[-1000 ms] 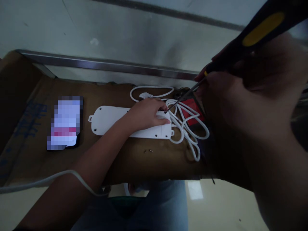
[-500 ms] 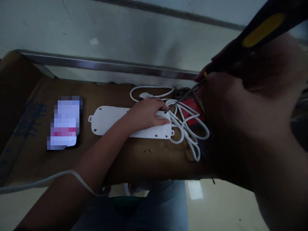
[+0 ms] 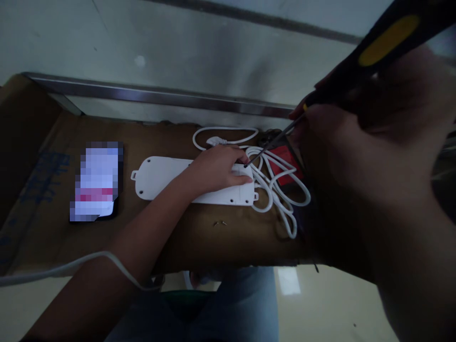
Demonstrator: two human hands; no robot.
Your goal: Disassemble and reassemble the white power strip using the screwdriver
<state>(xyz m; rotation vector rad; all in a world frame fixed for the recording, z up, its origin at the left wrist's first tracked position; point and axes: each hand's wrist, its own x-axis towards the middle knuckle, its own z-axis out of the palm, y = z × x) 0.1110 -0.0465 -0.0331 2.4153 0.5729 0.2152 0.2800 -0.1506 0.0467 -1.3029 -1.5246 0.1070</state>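
Observation:
A white power strip [image 3: 164, 178] lies underside up, with screw holes near its edges. My left hand [image 3: 218, 167] bears down on its right half, thumb on the face and fingers bent toward the far edge. In my right hand [image 3: 374, 133] is a screwdriver [image 3: 390, 40] with a black and yellow handle, held at a slant. Its tip is in or at the hole by the strip's far right corner; the hole's inside is hidden. Two small screws [image 3: 220, 223] rest on the cardboard just in front of the strip. The strip's white cord [image 3: 302, 202] lies coiled to its right.
Brown cardboard [image 3: 178, 242] forms the work surface, with a raised flap at left. A phone [image 3: 98, 178] with a lit, pixelated screen lies left of the strip. A red item [image 3: 285, 164] sits under the cord. Behind runs a pale wall [image 3: 171, 57] with a metal strip.
Hardly anything differs. Both hands, the screwdriver and the power strip keep their places, with only a very slight shift at the screwdriver handle.

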